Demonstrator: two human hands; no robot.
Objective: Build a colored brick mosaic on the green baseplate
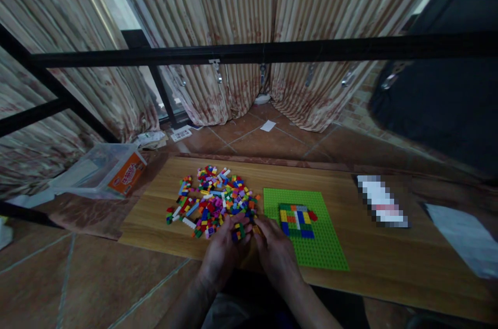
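Observation:
My left hand [221,246] is cupped at the near edge of a heap of loose building bricks [221,196]. A few small bricks [238,231], green and yellow among them, lie in its palm. Close beside it, my right hand [274,248] pinches an orange-yellow brick [256,229] between thumb and fingers. To the right lies a bright green baseplate [327,238], partly behind my right hand. On it stands a roughly square block of bricks [298,221] in blue, yellow, green, orange and white, with a red brick at its right side.
The wooden table [373,266] also carries a blurred-out flat object [383,202] and a white sheet [462,238] at the right. A clear plastic box [101,168] with an orange label stands left of the table. A black metal bar [241,53] crosses before striped curtains.

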